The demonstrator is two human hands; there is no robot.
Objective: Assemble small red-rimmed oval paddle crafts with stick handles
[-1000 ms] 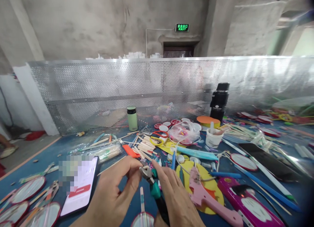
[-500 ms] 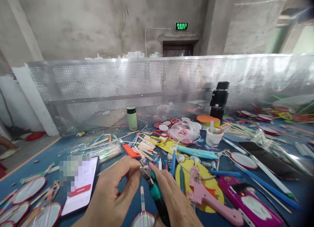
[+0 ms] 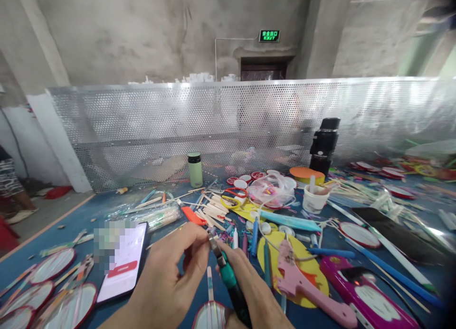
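The right hand (image 3: 253,287) is clamped around the pliers (image 3: 228,276), centred at the near side above the tabletop (image 3: 77,216). The left hand (image 3: 167,274) has thumb and fingertips together beside the pliers' tip; what they pinch is too small to tell. A phone (image 3: 121,284) lies left, a glue gun (image 3: 302,287) right.

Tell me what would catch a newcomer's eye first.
Probably the pliers in the right hand at the front, their jaws close to the left hand. Next, perhaps, the pink glue gun on a yellow disc further right, and the green EXIT sign lit high on the back wall.
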